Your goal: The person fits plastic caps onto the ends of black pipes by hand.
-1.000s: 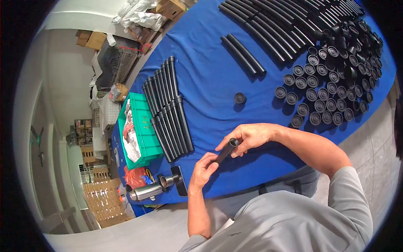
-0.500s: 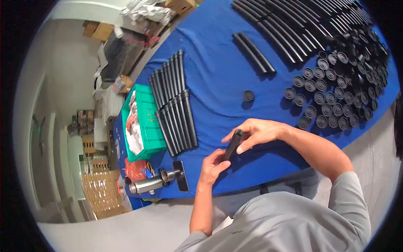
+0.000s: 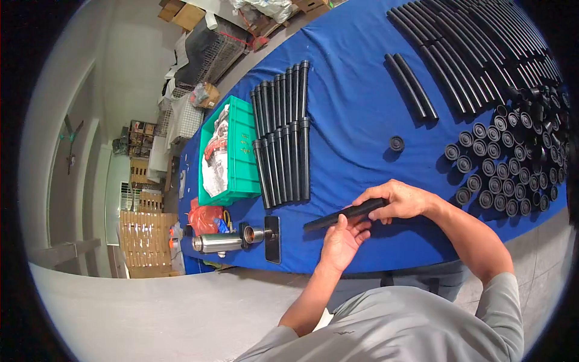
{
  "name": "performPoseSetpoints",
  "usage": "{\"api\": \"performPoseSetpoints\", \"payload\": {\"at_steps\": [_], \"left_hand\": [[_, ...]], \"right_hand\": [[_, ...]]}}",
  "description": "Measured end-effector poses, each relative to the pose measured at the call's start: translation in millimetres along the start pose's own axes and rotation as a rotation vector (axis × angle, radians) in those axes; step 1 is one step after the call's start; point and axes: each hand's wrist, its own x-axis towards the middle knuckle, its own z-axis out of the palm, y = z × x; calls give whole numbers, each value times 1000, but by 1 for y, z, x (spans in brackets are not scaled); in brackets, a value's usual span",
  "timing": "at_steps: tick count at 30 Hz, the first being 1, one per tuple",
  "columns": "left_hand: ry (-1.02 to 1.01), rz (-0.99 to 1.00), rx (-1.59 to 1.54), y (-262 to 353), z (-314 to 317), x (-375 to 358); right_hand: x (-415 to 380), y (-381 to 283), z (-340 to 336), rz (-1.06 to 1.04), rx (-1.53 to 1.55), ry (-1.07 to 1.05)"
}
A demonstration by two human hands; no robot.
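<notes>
A black tube (image 3: pixel 332 221) lies slantwise in front of me above the blue cloth. My right hand (image 3: pixel 397 201) is closed round its right end, where the fingers hide part of it. Under the tube's middle is my left hand (image 3: pixel 344 242), palm up with the fingers apart, touching or very near the tube. Beyond the hands a single round black cap (image 3: pixel 396 143) sits on the cloth. Two loose black tubes (image 3: pixel 412 86) lie side by side farther off.
Capped black tubes (image 3: pixel 288 160) lie in two rows beside a green crate (image 3: pixel 241 151). A phone (image 3: pixel 272 239) and a steel flask (image 3: pixel 220 242) are at the near left. Many round caps (image 3: pixel 494 169) and long tubes (image 3: pixel 446 60) cover the right side of the blue table (image 3: pixel 344 120).
The tube has swung from nearly upright to a flatter slant. My left hand has opened from its hold on the tube's lower end. The view has shifted, moving the table's contents within it.
</notes>
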Motion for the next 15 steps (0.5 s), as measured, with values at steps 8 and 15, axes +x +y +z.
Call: {"api": "performPoseSetpoints", "payload": {"at_steps": [8,15], "left_hand": [[234,926,1496,11,13,-10],[129,987,1622,23,5,0]], "right_hand": [[-2,-6,-3,40,-89,-11],[-7,0,-5,-63,327,-247]]}}
